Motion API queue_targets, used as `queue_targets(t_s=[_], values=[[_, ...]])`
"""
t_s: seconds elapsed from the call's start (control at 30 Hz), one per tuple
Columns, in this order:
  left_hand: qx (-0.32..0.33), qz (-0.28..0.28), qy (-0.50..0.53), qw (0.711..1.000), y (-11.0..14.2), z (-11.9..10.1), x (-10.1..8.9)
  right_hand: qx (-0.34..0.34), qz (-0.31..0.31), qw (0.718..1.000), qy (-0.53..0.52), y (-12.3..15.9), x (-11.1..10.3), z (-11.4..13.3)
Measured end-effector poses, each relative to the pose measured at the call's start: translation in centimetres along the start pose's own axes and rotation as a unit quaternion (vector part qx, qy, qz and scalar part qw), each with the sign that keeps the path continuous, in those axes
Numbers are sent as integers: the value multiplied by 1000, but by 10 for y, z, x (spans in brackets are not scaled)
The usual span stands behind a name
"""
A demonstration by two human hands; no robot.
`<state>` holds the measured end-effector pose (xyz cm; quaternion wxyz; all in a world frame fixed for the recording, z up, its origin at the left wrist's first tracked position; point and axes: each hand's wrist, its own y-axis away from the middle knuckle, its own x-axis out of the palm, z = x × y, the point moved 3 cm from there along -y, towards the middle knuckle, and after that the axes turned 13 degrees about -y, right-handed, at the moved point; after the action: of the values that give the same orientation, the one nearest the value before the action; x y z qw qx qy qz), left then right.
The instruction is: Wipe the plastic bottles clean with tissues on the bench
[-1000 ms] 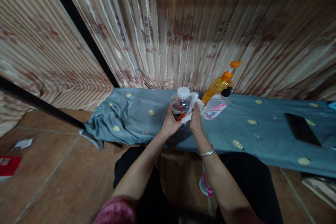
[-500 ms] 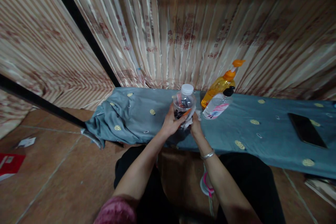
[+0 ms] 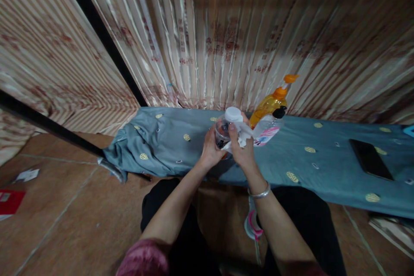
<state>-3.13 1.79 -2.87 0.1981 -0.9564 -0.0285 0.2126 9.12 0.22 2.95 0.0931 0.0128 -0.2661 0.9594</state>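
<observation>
A clear plastic bottle (image 3: pixel 221 130) with a white cap (image 3: pixel 233 114) is held slightly tilted above the blue-grey cloth. My left hand (image 3: pixel 211 146) is wrapped round its left side and lower part. On the other side my right hand (image 3: pixel 242 148) presses a crumpled white tissue (image 3: pixel 244 133) against the bottle, thumb toward the cap. Just right of that hand stand a pump bottle of yellow liquid (image 3: pixel 270 105) with an orange top and a clear bottle with a pink label (image 3: pixel 268 129) and black cap. The tissue partly covers the held bottle.
A blue-grey cloth with yellow prints (image 3: pixel 168 138) covers the long bench. A black phone (image 3: pixel 371 159) lies to the right. Pleated curtains (image 3: pixel 220 51) hang behind, with a dark pole (image 3: pixel 103 34) at left. A red packet (image 3: pixel 11 202) is on the tiled floor.
My right hand has come up from low behind the bottle to its right side, bringing the tissue higher and more into view. The bottle has turned and tilted a little.
</observation>
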Motion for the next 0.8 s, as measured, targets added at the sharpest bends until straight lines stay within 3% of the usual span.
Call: queue_targets(t_s=[0.2,0.33,0.57,0.8], values=[[17,24,41,999,3,-2,4,-58,-47,996,38,19,11,-16],[19,59,34,997,3,-2,3,-35,-44,998,40,26,11,-25],[13,57,27,998,6,5,3,44,-12,994,101,40,8,-57],[9,60,42,997,7,9,3,43,4,994,99,48,1,-65]])
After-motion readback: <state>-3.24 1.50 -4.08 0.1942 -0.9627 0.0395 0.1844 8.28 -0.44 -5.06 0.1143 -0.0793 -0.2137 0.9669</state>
